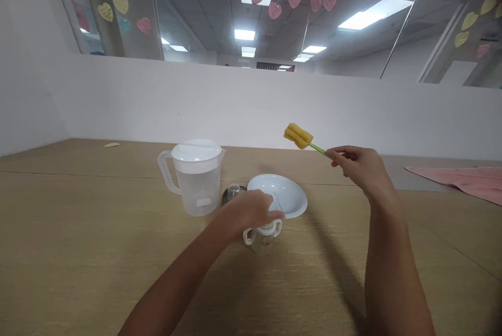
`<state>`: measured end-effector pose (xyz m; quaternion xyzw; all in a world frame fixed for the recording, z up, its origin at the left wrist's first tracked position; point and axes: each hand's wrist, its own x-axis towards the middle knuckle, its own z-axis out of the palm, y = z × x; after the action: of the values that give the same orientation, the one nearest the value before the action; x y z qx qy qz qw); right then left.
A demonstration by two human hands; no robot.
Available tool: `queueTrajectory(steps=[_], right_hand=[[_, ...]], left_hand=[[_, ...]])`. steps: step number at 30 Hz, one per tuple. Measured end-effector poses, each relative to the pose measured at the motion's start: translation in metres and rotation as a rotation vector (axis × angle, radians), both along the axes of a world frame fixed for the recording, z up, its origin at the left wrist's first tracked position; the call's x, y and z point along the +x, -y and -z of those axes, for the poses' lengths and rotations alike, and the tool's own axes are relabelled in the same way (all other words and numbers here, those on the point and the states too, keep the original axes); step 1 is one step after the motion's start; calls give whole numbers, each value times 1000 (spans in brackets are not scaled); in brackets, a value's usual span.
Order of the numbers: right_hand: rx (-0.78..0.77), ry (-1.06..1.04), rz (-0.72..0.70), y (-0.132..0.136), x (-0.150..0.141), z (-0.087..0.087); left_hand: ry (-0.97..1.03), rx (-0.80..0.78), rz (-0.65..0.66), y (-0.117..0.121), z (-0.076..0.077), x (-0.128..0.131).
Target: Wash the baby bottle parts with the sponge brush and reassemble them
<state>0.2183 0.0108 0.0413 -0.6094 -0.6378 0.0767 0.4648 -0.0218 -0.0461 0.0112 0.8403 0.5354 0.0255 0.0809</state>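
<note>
My right hand [358, 166] is raised above the table, pinched round the green handle of a sponge brush [298, 136] whose yellow foam head points up and left. My left hand [249, 213] reaches down over the top of a small clear baby bottle [263, 236] with two white side handles, fingers curled on its neck. Just behind the bottle lies a white bowl [290, 194]. A clear lidded water jug [196, 176] stands to the left, handle facing left. A small clear dome cap [232, 193] rests between jug and bowl.
The wooden table [78, 252] runs to a white partition wall [235, 100] at the back. A pink cloth [466, 181] lies at the right edge. A small pale scrap [111, 144] sits far back left. Heart stickers cover the glass above.
</note>
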Motion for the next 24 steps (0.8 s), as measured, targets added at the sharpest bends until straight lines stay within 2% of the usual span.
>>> queueTrajectory(steps=[3,5,7,10,14,16,19,22,24], right_hand=[[68,-44,9,-2,0,2],[104,-61,27,-6,1,4],[125,-97,31,-9,2,6],[161,-215,17,-7,1,4],[274,-467,-25,2,-4,-3],[298,-590,-81,5,-5,-6],[251,-668,-230,5,-3,-7],[218,-708,-386,5,0,-7],[200,-746,-459,6,2,-7]], left_hand=[[-126,-117,72,7,9,17],[-220,-147,114,8,17,25],[-230,-160,157,6,20,27],[-71,-159,258,2,17,18],[228,-92,377,-2,0,-5],[363,-53,360,-5,-8,-15],[609,61,225,-10,-14,-22],[861,263,71,-18,-12,-21],[947,335,33,-24,-8,-21]])
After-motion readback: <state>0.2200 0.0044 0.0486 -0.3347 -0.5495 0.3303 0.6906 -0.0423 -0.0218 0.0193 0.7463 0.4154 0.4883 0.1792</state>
